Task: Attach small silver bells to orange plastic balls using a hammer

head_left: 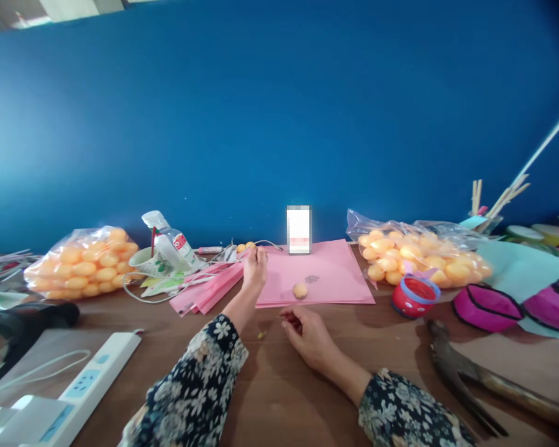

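Observation:
My left hand (255, 268) reaches forward over the left edge of the pink paper sheets (335, 273). Its fingers are bent together, and their tips point away from me, so what they hold, if anything, is hidden. Just beyond them lie a few small orange balls (246, 246) and a white cable (266, 241). Resting on the brown table, my right hand (310, 338) has loosely curled fingers, the thumb apart from them, with nothing visible in it. In front of it a small tan roundish piece (300, 290) sits on the pink paper, beside a dark printed mark.
Bags of orange balls stand left (88, 264) and right (414, 251). A phone (299, 230) leans at the back against the blue wall. Nearby are a bottle (172, 242), a red cup (415, 298), magenta pouches (489, 307), a forked wooden stick (484, 375) and a power strip (97, 372).

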`<state>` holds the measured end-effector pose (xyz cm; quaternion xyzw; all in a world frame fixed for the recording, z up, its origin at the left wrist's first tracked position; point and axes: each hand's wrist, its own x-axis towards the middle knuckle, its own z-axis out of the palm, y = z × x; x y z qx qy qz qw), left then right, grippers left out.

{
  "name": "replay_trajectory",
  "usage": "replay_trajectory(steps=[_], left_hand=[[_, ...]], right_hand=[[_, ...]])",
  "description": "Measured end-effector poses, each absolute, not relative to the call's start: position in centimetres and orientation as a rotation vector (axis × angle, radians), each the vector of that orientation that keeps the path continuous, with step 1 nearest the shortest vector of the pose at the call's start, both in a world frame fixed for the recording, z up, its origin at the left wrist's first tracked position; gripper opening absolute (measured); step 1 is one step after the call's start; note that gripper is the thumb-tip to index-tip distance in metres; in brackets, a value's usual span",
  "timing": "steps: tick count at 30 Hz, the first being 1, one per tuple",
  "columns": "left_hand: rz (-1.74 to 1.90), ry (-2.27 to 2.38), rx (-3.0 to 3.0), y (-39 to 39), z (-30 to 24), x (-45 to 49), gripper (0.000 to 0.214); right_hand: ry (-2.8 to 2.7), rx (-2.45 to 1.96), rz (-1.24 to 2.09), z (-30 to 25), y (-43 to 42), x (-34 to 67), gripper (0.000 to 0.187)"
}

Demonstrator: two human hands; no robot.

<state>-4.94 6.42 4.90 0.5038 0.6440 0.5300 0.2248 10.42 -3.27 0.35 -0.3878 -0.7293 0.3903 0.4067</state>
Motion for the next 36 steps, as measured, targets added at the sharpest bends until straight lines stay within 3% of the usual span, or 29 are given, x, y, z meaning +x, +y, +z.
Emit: replay_trajectory(steps=[13,19,22,28,31,36], left_hand=[[0.920,2.080,1.963,11.3,3.5,-5.8,0.032],[0.995,2.116,1.985,10.4,4.1,-5.7,0.037],[1.241,1.850,1.844,8.6,4.4,-4.6,0.036],[1.200,1.601,1.731,3.0,3.0,-1.4,0.034],[1.215,1.513,1.748,1.1,1.7,-0.6,0.050],[1.303,1.454,1.586,-0.1,1.4,-0.3,0.035]], right_hand=[[-1.915,-1.004,0.920,-0.4,-3.1,10.0,0.021],[-1.901,-0.988,0.928,0.2,-3.2,10.1,0.018],[-1.800,-0.959,0.986,1.0,-3.4,10.4,0.013],[-1.278,-1.061,1.069,1.3,-2.9,11.6,0.043],[-1.208,-1.085,1.014,1.4,-2.1,12.2,0.044],[-1.232,-1.121,0.865,1.8,-0.9,13.0,0.036]])
